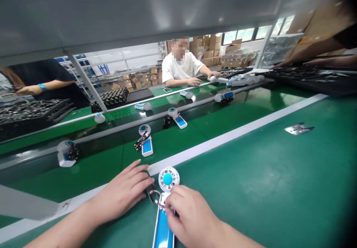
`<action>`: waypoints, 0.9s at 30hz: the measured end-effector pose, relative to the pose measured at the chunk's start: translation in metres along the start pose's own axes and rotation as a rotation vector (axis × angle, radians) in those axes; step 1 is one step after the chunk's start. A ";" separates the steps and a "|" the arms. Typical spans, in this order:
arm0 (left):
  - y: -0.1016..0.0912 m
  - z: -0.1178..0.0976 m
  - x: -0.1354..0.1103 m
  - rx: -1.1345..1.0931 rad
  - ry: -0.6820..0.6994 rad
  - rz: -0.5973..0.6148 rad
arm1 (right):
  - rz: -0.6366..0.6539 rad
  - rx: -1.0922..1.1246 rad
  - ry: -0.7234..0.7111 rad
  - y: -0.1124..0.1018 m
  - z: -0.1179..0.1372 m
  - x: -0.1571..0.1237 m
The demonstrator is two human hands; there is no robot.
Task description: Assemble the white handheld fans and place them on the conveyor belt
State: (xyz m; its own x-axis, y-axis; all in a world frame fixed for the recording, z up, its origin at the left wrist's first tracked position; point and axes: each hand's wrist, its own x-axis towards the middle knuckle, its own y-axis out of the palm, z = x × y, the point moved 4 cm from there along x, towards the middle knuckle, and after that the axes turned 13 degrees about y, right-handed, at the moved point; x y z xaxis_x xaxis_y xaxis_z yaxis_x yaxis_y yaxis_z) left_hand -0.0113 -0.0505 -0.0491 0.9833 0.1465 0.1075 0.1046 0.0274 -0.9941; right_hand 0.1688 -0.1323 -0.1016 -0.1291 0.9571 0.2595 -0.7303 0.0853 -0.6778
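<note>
In front of me lies a white handheld fan with a round fan head (168, 180) and an opened handle (164, 231) that is blue inside. My left hand (125, 190) is left of the fan head, its outer fingers stretched over the bench edge. Its thumb and index finger are at a small dark circuit board (151, 193), mostly hidden by the fingers. Thin red, white and black wires (158, 200) run from the board towards the handle. Over the top of the handle, my right hand (192, 214) is closed, its fingertips pinching the wires.
Beyond the white bench edge strip (223, 136), a green conveyor (200, 118) carries several fans, some with circuit boards (142, 141). A flat silvery piece (299, 129) lies on the bench at right. Co-workers sit opposite (181, 67) and at both sides, near black trays (36, 116). A grey shelf overhangs.
</note>
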 end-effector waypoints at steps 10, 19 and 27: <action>0.004 -0.009 0.004 -0.479 -0.413 -0.147 | -0.066 0.263 0.227 -0.009 -0.007 0.002; 0.043 -0.062 0.012 -0.902 -0.734 -0.369 | -0.147 0.296 0.203 -0.014 -0.003 0.000; 0.036 -0.081 0.031 -0.515 -0.565 -0.355 | -0.262 0.104 0.167 -0.014 0.003 -0.009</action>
State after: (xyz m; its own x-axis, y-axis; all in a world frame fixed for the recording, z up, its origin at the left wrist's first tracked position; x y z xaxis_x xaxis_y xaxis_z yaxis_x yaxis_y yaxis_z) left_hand 0.0348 -0.1254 -0.0823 0.6713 0.6909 0.2684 0.5833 -0.2691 -0.7664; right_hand 0.1782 -0.1433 -0.0926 0.1775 0.9394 0.2933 -0.7901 0.3137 -0.5266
